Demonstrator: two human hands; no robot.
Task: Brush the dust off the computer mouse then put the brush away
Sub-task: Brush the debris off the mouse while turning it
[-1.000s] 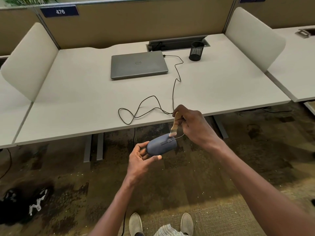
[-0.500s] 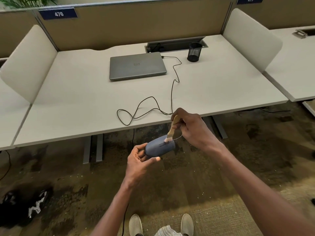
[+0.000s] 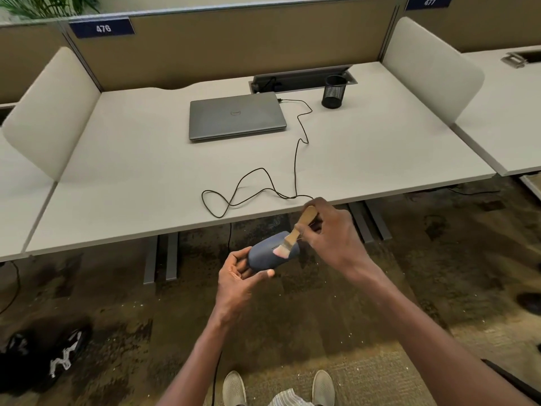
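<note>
A blue-grey computer mouse (image 3: 265, 254) is held in the air just in front of the desk edge, gripped from below by my left hand (image 3: 238, 278). My right hand (image 3: 333, 234) holds a small wooden-handled brush (image 3: 295, 231) tilted down, its pale bristles touching the top of the mouse near its front end. The mouse's black cable (image 3: 263, 183) loops over the desk and runs to the closed grey laptop (image 3: 235, 115).
A black mesh pen cup (image 3: 333, 91) stands at the back right of the white desk (image 3: 117, 177), beside a cable hatch. Padded dividers flank the desk. Below are carpet, desk legs, my two shoes and a dark bag at the lower left.
The brush has swept along the mouse's top, from its front tip towards its middle. Both hands stay in about the same place.
</note>
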